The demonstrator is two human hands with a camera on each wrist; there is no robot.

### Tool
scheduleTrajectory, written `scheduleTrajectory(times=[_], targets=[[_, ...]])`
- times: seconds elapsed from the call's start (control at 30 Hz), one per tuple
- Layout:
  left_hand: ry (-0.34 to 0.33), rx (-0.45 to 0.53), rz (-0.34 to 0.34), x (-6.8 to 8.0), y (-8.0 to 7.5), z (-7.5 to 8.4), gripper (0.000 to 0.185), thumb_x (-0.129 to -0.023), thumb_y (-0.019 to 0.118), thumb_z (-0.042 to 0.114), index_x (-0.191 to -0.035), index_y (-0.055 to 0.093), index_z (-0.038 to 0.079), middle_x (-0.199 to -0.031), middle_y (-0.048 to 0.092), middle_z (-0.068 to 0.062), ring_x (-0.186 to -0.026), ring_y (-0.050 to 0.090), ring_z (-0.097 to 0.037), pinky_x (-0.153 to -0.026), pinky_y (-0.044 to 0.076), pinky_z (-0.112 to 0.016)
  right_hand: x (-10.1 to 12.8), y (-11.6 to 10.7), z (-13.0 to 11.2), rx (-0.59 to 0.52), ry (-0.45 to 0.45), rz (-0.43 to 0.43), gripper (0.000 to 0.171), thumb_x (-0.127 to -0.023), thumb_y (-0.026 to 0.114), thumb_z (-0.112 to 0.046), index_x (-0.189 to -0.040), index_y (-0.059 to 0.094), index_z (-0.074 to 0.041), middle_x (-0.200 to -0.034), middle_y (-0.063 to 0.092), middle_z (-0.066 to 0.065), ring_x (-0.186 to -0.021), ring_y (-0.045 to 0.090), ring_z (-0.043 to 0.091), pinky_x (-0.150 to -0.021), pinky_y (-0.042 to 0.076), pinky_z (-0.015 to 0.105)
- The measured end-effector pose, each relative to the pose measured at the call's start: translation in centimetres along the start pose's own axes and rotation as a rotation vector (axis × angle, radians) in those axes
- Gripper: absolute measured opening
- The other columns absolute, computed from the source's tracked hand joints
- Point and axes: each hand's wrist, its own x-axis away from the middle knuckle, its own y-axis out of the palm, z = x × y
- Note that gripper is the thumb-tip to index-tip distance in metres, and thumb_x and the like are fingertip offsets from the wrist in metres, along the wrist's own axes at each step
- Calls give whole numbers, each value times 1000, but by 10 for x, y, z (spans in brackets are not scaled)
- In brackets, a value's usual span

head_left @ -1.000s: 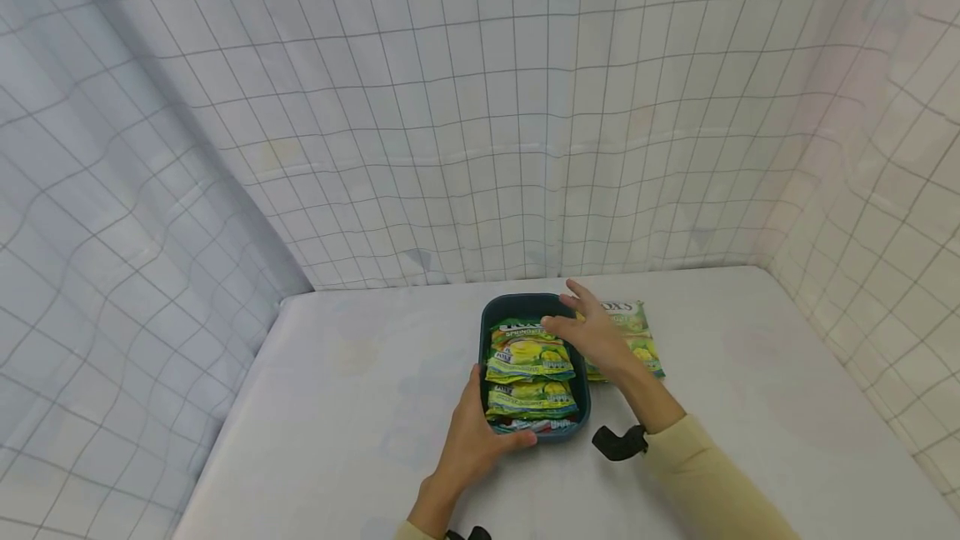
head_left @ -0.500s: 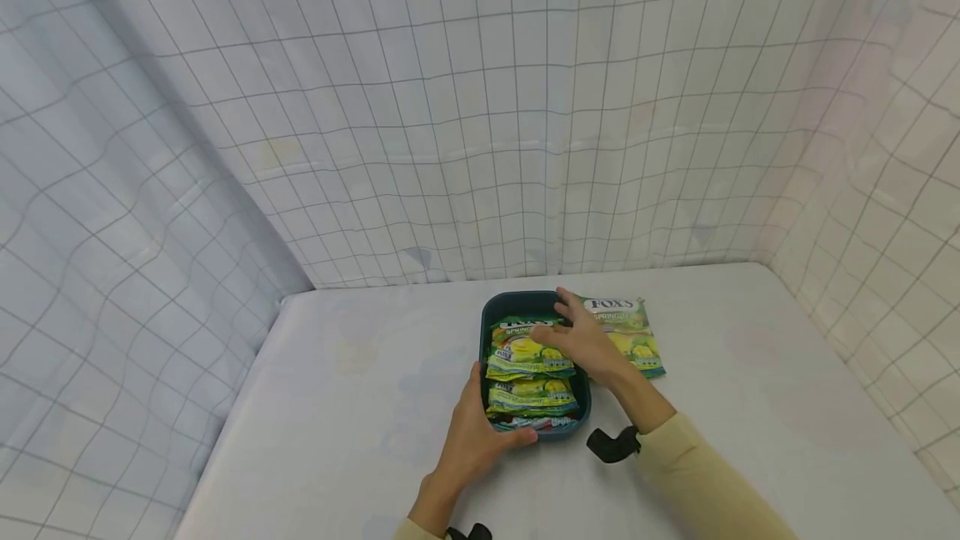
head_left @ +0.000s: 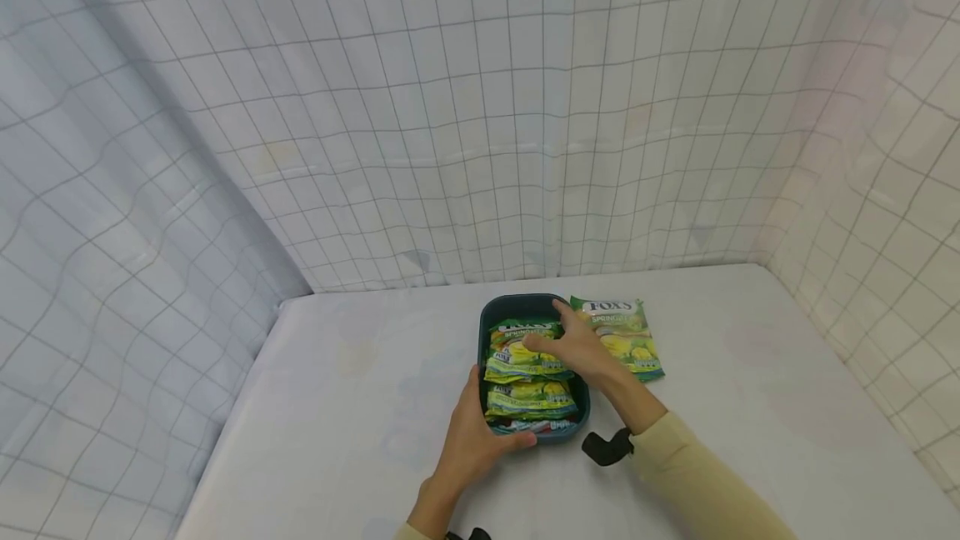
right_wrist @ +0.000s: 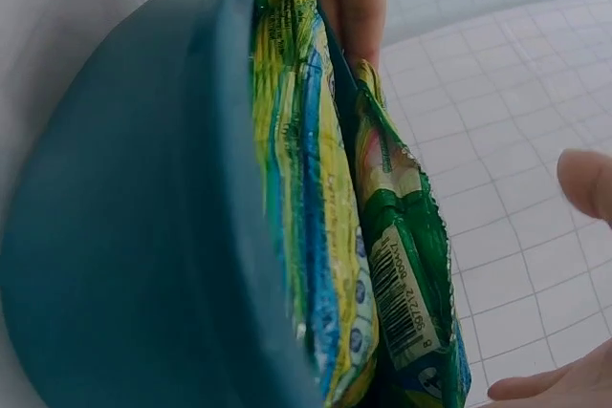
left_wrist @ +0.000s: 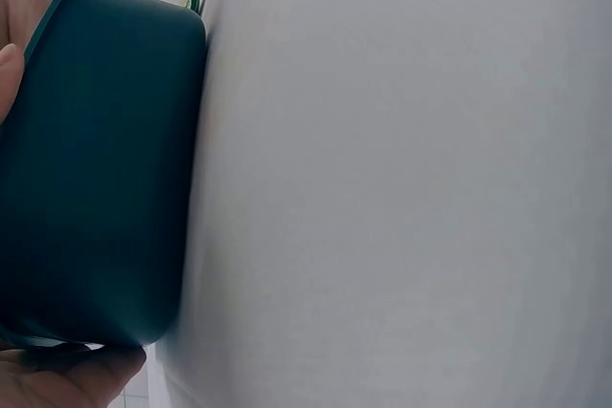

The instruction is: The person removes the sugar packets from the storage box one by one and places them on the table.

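Observation:
A teal plastic container [head_left: 521, 305] stands on the white table, holding several yellow-green candy bags [head_left: 528, 397]. At its near left corner my left hand [head_left: 471, 437] grips it, fingers along the left side and thumb at the front. The left wrist view shows the container's wall [left_wrist: 105, 160] with the left fingers against it below. My right hand [head_left: 588, 352] hovers over the container's right side, thumb and fingers spread. In the right wrist view, the right thumb [right_wrist: 585, 183] stands apart from the upper candy bag [right_wrist: 406, 265].
Another yellow-green candy bag [head_left: 628, 340], printed FOX'S, lies flat just right of the container. The white table [head_left: 337, 407] is bounded by white grid-patterned cloth [head_left: 480, 165] at the back and both sides.
My right hand has shifted left and slightly nearer over the container, uncovering more of the bag at its right. The left hand and the container stay in place.

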Motion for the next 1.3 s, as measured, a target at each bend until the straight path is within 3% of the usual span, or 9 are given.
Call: scheduleTrajectory(times=[0.2, 0.43, 0.67, 0.97, 1.3], targets=[[-6, -4, 2, 1, 1, 0, 133, -69, 95, 43, -162, 11, -1, -163, 25, -24, -147, 29, -41, -112, 32, -62, -3, 4, -1, 3, 65, 42, 100, -91, 78, -39, -164, 17, -9, -165, 17, 24, -147, 22, 50, -109, 32, 69], [-6, -7, 5, 0, 2, 0, 133, -68, 96, 43, -163, 12, 3, -163, 27, -20, -147, 31, -37, -114, 32, -59, -6, 7, -1, 50, 108, 77, 99, -90, 79, -36, -162, 19, -4, -162, 24, 27, -145, 26, 51, -107, 34, 68], [-16, -1, 5, 1, 2, -1, 134, -68, 96, 43, -162, 10, 1, -163, 25, -22, -148, 29, -39, -113, 32, -60, -6, 9, 2, 19, 89, 83, 98, -89, 79, -32, -162, 20, -3, -160, 26, 30, -142, 31, 51, -106, 36, 66], [-29, -7, 2, 1, 1, -1, 134, -69, 96, 43, -162, 9, 0, -163, 24, -24, -147, 29, -41, -112, 32, -62, -9, 7, 8, -144, 47, 72, 96, -89, 78, -13, -163, 17, -5, -163, 19, 29, -148, 24, 46, -106, 40, 61], [-4, 28, 0, 1, 2, -2, 133, -68, 96, 41, -163, 10, 4, -162, 28, -20, -146, 32, -37, -113, 32, -60, -11, 7, 7, -148, 13, 66, 90, -89, 76, -5, -162, 22, -4, -162, 22, 29, -139, 39, 47, -97, 48, 55]])
